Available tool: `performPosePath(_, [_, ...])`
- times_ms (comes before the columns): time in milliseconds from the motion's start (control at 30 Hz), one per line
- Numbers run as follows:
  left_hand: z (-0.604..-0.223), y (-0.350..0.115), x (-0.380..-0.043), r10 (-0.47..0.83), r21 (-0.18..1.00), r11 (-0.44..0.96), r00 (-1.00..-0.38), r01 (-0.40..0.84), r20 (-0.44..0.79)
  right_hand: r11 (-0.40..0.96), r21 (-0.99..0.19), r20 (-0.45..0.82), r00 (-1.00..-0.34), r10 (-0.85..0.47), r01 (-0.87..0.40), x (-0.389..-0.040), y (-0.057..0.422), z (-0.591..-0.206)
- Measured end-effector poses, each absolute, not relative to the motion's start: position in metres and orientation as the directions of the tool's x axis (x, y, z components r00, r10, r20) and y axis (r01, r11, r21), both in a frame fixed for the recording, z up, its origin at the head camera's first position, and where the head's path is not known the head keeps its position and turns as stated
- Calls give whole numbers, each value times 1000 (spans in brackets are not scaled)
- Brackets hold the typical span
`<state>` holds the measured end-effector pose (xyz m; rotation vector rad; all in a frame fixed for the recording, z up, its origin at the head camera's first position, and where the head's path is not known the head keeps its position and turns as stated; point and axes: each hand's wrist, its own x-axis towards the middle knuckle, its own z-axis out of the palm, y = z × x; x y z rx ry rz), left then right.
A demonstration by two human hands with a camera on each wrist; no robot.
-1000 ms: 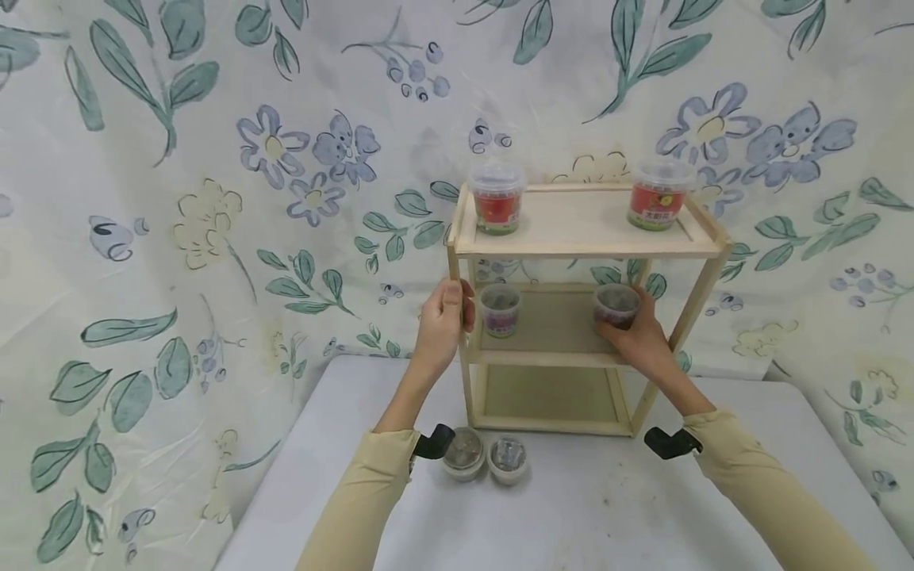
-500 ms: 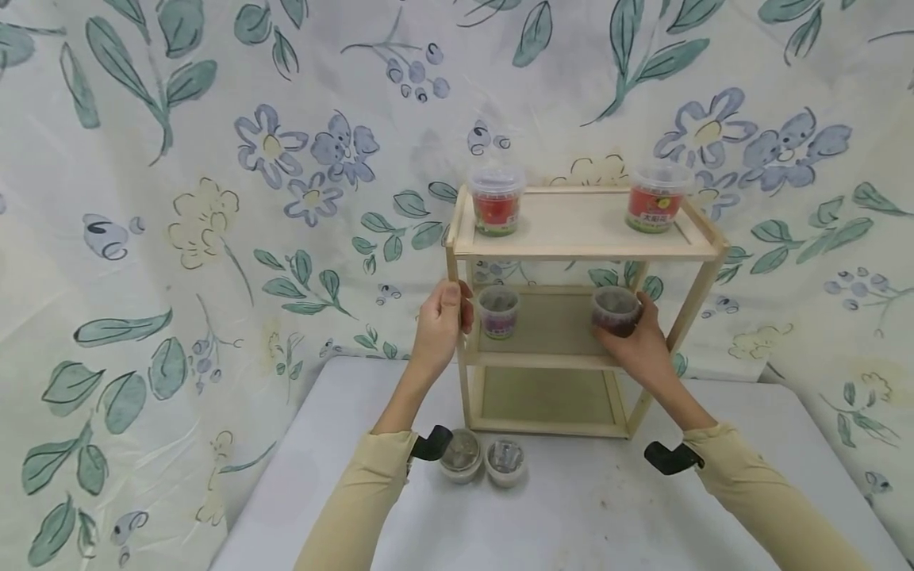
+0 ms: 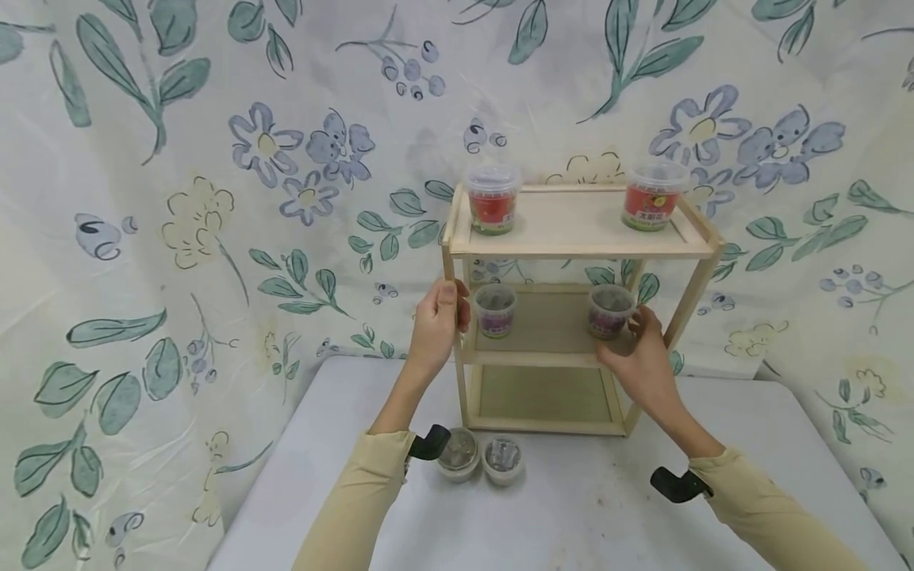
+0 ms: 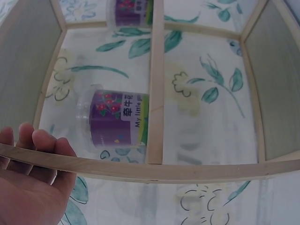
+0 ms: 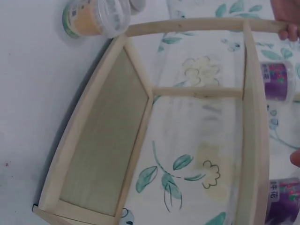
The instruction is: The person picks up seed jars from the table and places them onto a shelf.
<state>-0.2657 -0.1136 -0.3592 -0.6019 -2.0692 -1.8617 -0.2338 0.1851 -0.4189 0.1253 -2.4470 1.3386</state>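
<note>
My left hand (image 3: 433, 331) grips the left front post of a three-tier wooden shelf (image 3: 589, 247); in the left wrist view its fingers (image 4: 44, 139) curl over that post. On the middle tier stand two clear plastic cups with purple labels. The left purple-labelled cup (image 3: 496, 321) is near my left hand. My right hand (image 3: 648, 366) is beside the right purple-labelled cup (image 3: 608, 323), thumb and fingers spread apart around its lower right side, holding nothing. In the right wrist view only a fingertip (image 5: 295, 158) of this hand shows, above that cup (image 5: 282, 206).
Two lidded cups with red labels stand on the top tier, one at the left (image 3: 493, 208) and one at the right (image 3: 651, 205). Two more cups (image 3: 458, 468) sit on the white table (image 3: 557, 507) before the shelf. A floral cloth (image 3: 321, 262) hangs behind.
My right hand has let go of the right purple-labelled cup and drawn down and slightly right; the cup stands on the middle tier. My left hand keeps its grip on the post.
</note>
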Motion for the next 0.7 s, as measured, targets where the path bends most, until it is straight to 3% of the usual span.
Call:
performPosePath(267, [-339, -110, -245, 111, 861, 79, -863, 503, 494, 570, -783, 347, -935, 69, -249, -204, 182, -425])
performPosePath(433, [-337, -110, -244, 114, 856, 79, -858, 510, 501, 591, -732, 454, -890, 51, -339, -188, 182, -438])
performPosePath(567, [-337, -109, -245, 123, 862, 82, -863, 500, 489, 494, -719, 565, -825, 9, -488, -176, 176, -455])
performPosePath(700, [-342, -110, -249, 120, 861, 77, -862, 503, 493, 367, -730, 601, -797, -59, -577, -167, 164, -475])
